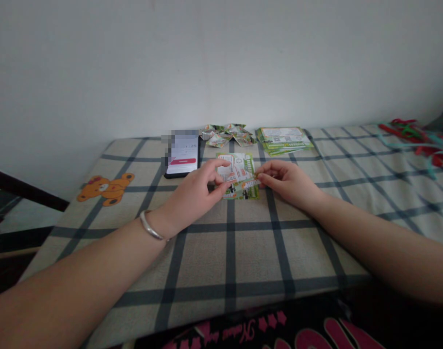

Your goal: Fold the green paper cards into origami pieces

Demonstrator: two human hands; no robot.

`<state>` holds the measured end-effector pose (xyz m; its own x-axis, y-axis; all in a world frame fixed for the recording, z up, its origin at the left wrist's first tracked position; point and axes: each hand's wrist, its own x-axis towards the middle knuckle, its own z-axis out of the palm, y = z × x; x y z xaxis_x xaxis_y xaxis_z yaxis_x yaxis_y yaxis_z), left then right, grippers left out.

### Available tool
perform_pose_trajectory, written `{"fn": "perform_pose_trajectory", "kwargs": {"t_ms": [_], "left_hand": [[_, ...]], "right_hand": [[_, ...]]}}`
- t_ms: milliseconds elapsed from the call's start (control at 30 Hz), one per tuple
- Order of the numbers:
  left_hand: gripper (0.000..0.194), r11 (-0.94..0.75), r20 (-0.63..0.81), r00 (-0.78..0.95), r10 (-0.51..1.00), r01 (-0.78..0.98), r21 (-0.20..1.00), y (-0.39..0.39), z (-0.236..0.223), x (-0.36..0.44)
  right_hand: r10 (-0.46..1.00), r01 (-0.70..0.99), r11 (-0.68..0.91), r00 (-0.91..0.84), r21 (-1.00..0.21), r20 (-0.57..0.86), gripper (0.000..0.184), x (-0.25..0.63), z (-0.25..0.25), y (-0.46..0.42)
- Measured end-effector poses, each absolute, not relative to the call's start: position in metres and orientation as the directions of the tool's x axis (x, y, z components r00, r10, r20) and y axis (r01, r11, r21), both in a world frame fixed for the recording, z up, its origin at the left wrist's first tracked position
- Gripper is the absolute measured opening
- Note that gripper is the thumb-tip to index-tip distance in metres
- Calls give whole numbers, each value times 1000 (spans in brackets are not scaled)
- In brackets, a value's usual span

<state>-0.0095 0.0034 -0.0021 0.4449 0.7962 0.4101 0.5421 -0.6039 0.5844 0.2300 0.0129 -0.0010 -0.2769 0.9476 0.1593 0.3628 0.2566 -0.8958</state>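
A small green-and-white printed paper [245, 164] lies on the checked cloth between my hands, with a folded-looking strip along its near side. At its left edge my left hand [201, 186] is closed, thumb and bent fingers together on the paper, the index finger raised above it. A silver bangle [150, 226] circles that wrist. My right hand [288, 180] pinches the paper's right edge between thumb and index finger. Just beyond sit several folded paper pieces [230, 135] with the same green print. To their right is a stack of flat printed sheets [285, 138].
A phone [183, 157] with a lit screen lies left of the folded pieces. An orange bear figure [106, 188] shows on the tablecloth [206, 257] at the left. Red, green and turquoise ribbons [421, 143] lie at the far right. A white wall [221, 63] rises behind.
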Motion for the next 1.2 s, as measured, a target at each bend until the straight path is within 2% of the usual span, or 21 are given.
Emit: {"fn": "perform_pose_trajectory", "kwargs": {"t_ms": [133, 267, 400, 533, 800, 1000, 1200], "left_hand": [[42, -663, 484, 454, 748, 543, 515, 5, -2, -9], [35, -765, 611, 492, 620, 554, 329, 4, 3, -10], [36, -822, 575, 621, 534, 541, 178, 2, 5, -10], [18, -838, 596, 646, 477, 538, 87, 0, 3, -8], [15, -804, 629, 573, 526, 576, 148, -1, 4, -8], [14, -795, 631, 544, 553, 572, 204, 0, 4, -8], [17, -782, 605, 546, 580, 580, 226, -1, 3, -8]], "right_hand": [[942, 292, 243, -297, -925, 154, 19, 230, -2, 12], [940, 242, 231, -304, -942, 153, 17, 231, -2, 12], [938, 186, 216, -314, -959, 150, 14, 229, 1, 11], [927, 159, 218, -342, -963, 153, 15, 227, 3, 11], [892, 329, 354, -399, -875, 211, 24, 229, 4, 7], [886, 430, 397, -410, -811, 216, 21, 228, 2, 5], [864, 535, 486, -415, -691, 287, 18, 229, 3, 5]]}}
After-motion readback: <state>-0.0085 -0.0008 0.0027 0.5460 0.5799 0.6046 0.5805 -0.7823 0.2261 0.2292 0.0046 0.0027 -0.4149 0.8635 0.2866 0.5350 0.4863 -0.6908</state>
